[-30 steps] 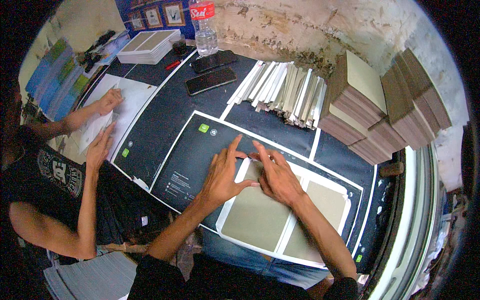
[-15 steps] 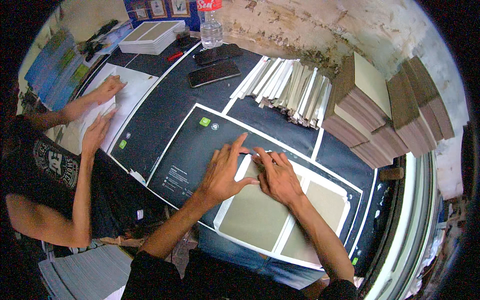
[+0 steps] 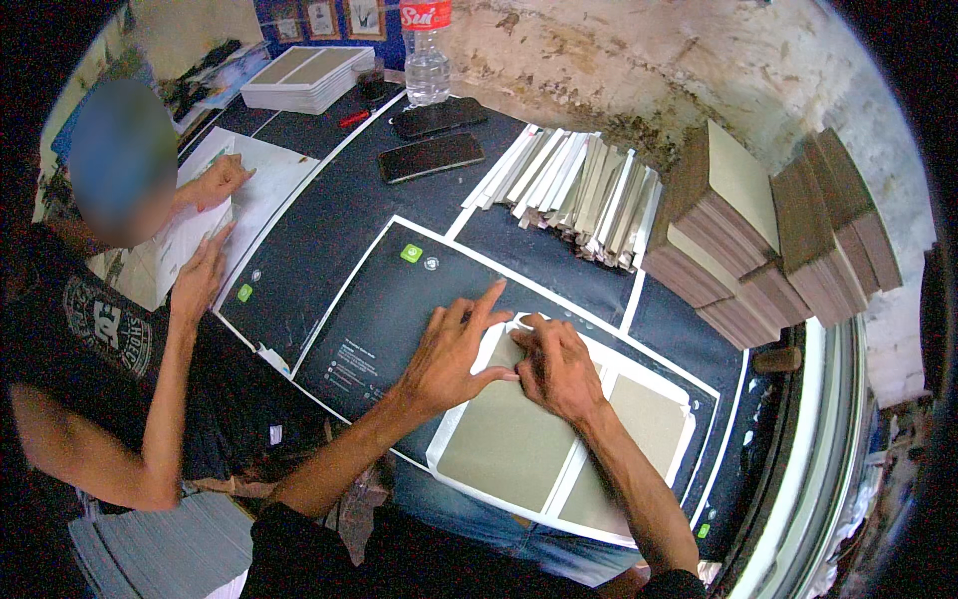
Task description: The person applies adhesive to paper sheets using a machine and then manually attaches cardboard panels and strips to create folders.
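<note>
In front of me lies a white paper sheet (image 3: 566, 481) with two grey-beige boards on it, a left board (image 3: 499, 444) and a right board (image 3: 644, 409), split by a narrow white strip. My left hand (image 3: 446, 354) rests over the sheet's far left corner, fingers spread and thumb stretched along the left board. Beside it, my right hand (image 3: 561, 371) has curled fingers pressed down at the sheet's far edge. Whether those fingers pinch the paper is hidden. Underneath is a large dark printed sheet (image 3: 339, 309) with a white border.
Beyond are a pile of paper strips (image 3: 574, 185), stacks of boards (image 3: 718, 210), two phones (image 3: 431, 158) and a water bottle (image 3: 427, 70). At left, a co-worker's hands (image 3: 205, 265) rest on white paper (image 3: 269, 160). A stack of finished-looking covers (image 3: 304, 85) stands at the back.
My right hand's fingers have shifted slightly and curled at the sheet's far edge. My left hand stays almost in place. The co-worker's head has come into view at the left.
</note>
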Motion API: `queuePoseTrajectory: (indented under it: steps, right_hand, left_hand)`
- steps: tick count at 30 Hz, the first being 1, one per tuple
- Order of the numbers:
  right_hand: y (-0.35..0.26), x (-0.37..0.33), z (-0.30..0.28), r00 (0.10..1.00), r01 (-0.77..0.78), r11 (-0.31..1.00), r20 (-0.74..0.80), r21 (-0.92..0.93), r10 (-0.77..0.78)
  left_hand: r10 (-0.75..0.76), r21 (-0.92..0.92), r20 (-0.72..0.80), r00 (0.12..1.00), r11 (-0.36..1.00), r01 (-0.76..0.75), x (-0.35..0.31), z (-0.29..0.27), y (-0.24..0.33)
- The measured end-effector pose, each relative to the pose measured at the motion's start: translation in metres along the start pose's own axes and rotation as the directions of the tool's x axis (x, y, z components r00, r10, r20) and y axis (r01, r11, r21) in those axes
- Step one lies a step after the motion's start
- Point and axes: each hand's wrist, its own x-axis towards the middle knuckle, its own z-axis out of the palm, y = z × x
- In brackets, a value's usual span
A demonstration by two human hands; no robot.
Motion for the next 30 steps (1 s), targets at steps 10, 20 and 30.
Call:
queuePoseTrajectory:
  steps: [10,20,30]
  right_hand:
    - [0.007,-0.004,0.006,0.967,-0.113,0.993,-0.233,-0.022,0.105]
    - [0.013,-0.005,0.002,0.950,-0.014,0.982,-0.310,-0.186,-0.045]
    - [0.018,-0.007,0.021,0.936,0.003,0.999,-0.351,0.034,0.009]
  left_hand:
    - [0.079,0.157,0.146,0.986,0.982,-0.102,-0.009,0.011,-0.008]
    - [0.115,0.302,0.163,0.980,0.940,-0.161,-0.010,0.016,-0.004]
    - [0.231,0.259,-0.084,0.969,0.945,-0.203,-0.023,0.033,-0.007]
